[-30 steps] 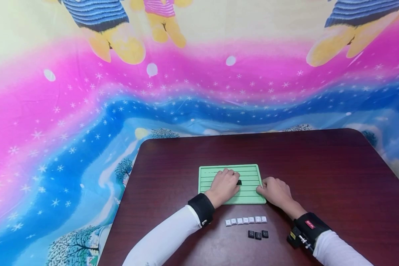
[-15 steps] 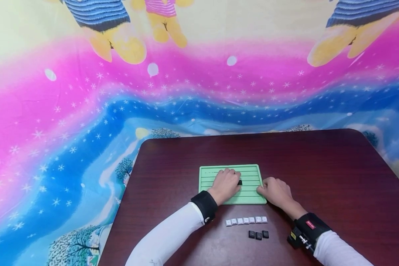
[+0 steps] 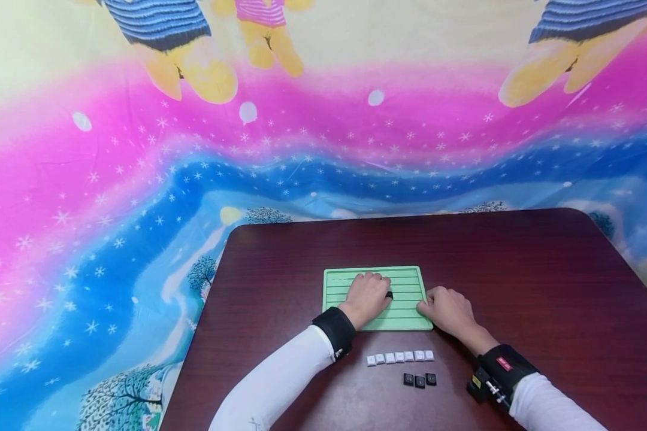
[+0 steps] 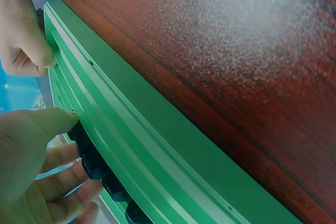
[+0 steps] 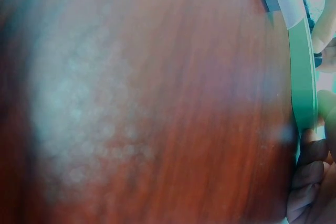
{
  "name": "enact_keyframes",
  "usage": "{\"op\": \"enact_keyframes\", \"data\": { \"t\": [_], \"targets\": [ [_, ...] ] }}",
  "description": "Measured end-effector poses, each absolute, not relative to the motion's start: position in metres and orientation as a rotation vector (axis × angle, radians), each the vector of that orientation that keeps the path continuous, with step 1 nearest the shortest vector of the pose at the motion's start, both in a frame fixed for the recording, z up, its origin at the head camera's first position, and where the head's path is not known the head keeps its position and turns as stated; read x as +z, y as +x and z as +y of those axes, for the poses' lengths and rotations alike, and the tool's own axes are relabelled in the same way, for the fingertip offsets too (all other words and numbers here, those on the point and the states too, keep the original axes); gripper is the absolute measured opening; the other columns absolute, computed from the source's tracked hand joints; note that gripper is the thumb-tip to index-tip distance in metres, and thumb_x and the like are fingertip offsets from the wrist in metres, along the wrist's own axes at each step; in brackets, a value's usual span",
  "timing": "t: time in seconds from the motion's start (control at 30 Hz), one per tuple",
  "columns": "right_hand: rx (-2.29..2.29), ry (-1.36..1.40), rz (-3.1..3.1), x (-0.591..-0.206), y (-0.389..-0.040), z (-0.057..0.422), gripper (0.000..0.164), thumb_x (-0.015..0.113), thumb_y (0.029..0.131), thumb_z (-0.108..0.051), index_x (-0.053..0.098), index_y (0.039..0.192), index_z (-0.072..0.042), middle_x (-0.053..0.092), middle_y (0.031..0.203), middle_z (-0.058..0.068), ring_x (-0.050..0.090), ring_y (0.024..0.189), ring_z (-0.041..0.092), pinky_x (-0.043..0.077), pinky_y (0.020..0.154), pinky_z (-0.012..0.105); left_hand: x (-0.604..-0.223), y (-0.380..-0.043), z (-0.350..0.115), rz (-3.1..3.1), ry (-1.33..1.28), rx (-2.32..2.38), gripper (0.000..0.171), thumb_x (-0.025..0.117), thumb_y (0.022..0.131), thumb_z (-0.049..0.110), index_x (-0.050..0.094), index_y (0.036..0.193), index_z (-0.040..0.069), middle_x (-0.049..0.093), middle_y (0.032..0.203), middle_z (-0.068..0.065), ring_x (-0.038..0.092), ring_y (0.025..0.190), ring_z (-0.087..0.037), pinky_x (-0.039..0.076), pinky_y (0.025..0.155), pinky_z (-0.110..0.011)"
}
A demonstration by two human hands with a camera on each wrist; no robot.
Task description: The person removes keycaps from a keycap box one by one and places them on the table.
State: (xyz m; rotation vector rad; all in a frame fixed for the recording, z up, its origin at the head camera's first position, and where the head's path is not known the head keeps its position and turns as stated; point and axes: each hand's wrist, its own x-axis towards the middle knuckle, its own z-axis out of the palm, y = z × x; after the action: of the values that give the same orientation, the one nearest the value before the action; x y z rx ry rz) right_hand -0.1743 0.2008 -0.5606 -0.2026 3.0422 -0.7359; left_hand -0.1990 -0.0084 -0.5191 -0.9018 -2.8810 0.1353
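Observation:
A light green ridged tray [image 3: 404, 313] lies on the table. My left hand [image 3: 365, 298] is over its middle, with the thumb and fingers on a black keycap [image 3: 390, 295]. In the left wrist view this keycap is at the end of a row of several black keycaps [image 4: 93, 163] along one ridge; my thumb presses its near side and the fingers are behind the row. My right hand [image 3: 450, 311] grips the tray's right edge, thumb on the rim and the other fingers curled beside it. From the head, the left hand hides most of the row.
Between the tray and the near table side lies a row of several white keycaps [image 3: 399, 357]. Three loose black keycaps [image 3: 420, 381] sit just nearer than these. The dark red wooden table [image 3: 517, 269] ends at a printed cloth backdrop [image 3: 313, 137].
My left wrist and forearm have shifted slightly right and forward, while the fingers stay at the same keycap. The right hand keeps its place on the tray's edge.

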Motion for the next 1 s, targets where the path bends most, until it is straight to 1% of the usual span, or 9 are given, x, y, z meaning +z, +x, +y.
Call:
{"op": "enact_keyframes", "data": {
  "t": [0.27, 0.47, 0.77, 1.0],
  "targets": [
    [-0.73, -0.194, 3.029, -0.5589, -0.1747, 0.2005, 0.035, 0.058, 0.075, -0.025, 0.033, 0.052, -0.017, 0.023, 0.048, -0.007, 0.018, 0.044, 0.012, 0.015, 0.043, 0.026, -0.5195, -0.1998, -0.0064, -2.868, -0.942, 0.151, 0.016, 0.061, 0.085, 0.033, 0.068, 0.091, 0.02, 0.065, 0.084, 0.004, 0.059, 0.08, -0.014, 0.046, 0.069, -0.03],
    [-0.737, -0.204, 3.026, -0.5573, -0.1741, 0.1997, 0.035, 0.058, 0.075, -0.024, 0.033, 0.052, -0.016, 0.024, 0.048, -0.007, 0.018, 0.044, 0.012, 0.015, 0.043, 0.026, -0.5187, -0.1992, -0.0058, -2.859, -0.942, 0.171, 0.015, 0.062, 0.084, 0.033, 0.069, 0.09, 0.021, 0.065, 0.083, 0.005, 0.059, 0.079, -0.013, 0.046, 0.068, -0.029],
    [-0.743, -0.211, 3.04, -0.5552, -0.1714, 0.1986, 0.035, 0.058, 0.075, -0.023, 0.032, 0.052, -0.017, 0.023, 0.047, -0.007, 0.018, 0.044, 0.011, 0.015, 0.042, 0.026, -0.5185, -0.1991, -0.0069, -2.86, -0.946, 0.118, 0.014, 0.061, 0.084, 0.033, 0.068, 0.086, 0.02, 0.063, 0.079, 0.004, 0.058, 0.075, -0.013, 0.046, 0.066, -0.029],
    [-0.756, -0.22, 3.04, -0.5538, -0.1699, 0.1983, 0.035, 0.058, 0.075, -0.022, 0.032, 0.052, -0.017, 0.022, 0.047, -0.007, 0.017, 0.044, 0.011, 0.015, 0.043, 0.026, -0.5168, -0.2024, -0.0082, -2.852, -0.943, 0.055, 0.012, 0.061, 0.083, 0.03, 0.067, 0.085, 0.019, 0.063, 0.077, 0.004, 0.06, 0.077, -0.014, 0.047, 0.066, -0.03]
  ]
}}
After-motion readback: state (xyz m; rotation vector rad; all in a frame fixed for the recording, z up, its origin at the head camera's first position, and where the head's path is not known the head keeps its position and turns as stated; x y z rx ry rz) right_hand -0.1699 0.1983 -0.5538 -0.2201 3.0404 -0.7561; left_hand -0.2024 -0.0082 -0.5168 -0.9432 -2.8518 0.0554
